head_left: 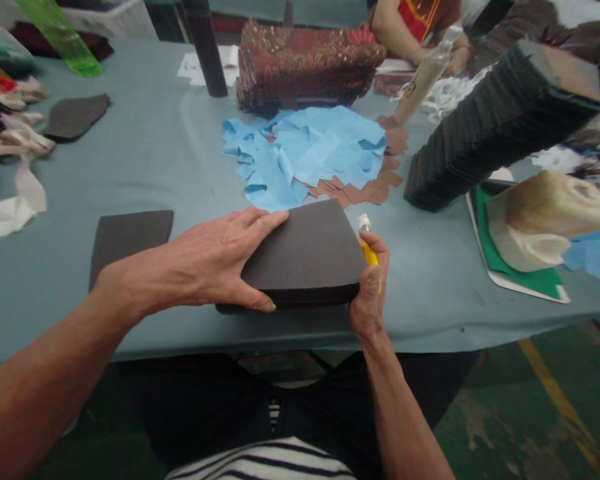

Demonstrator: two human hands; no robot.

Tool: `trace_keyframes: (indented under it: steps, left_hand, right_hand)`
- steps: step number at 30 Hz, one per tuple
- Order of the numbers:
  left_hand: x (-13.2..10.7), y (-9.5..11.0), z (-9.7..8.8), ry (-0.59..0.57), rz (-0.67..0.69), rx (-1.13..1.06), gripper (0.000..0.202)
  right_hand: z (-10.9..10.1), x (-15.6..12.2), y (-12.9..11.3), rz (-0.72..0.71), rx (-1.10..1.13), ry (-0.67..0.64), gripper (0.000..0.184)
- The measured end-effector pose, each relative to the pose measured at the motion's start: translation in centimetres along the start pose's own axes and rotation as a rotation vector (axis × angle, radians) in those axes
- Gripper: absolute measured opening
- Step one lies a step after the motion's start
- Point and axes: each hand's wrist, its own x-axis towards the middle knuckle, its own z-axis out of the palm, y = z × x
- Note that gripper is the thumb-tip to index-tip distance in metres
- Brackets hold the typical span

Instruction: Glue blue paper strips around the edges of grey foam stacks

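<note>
A short stack of dark grey sheets (305,247) lies in front of me near the table's front edge. My left hand (215,260) grips its left side, thumb along the near edge and fingers over the top. At the right end of the stack is my right hand (373,287), its thumb and palm against the sheets' edge. A yellow pen-like tool with a white tip (370,253) is held in that hand, tip pointing away from me. To the left, partly behind my left forearm, lies another dark grey piece (130,233).
Light blue fabric scraps (330,143) and brown scraps (350,192) lie beyond the stack. A tall leaning dark pile (495,127) and a cream roll (535,213) stand right. Behind are a patterned fabric bundle (305,63) and another person's arm (400,30).
</note>
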Motion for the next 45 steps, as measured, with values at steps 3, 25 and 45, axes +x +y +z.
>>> trace_keyframes:
  steps: [3,25,45]
  left_hand:
    - [0.1,0.0,0.0,-0.001,0.001,0.001,0.125]
    - [-0.1,0.7,-0.4,-0.076,-0.002,0.07,0.116]
    - [-0.4,0.4,0.3,-0.042,0.035,0.125,0.115]
  right_hand:
    - [-0.1,0.1,0.0,-0.006,0.005,-0.01,0.058]
    - [-0.3,0.5,0.1,-0.03,0.08,0.046,0.06]
    - [0.1,3.2,-8.6,-0.553,-0.721,-0.361,0.01]
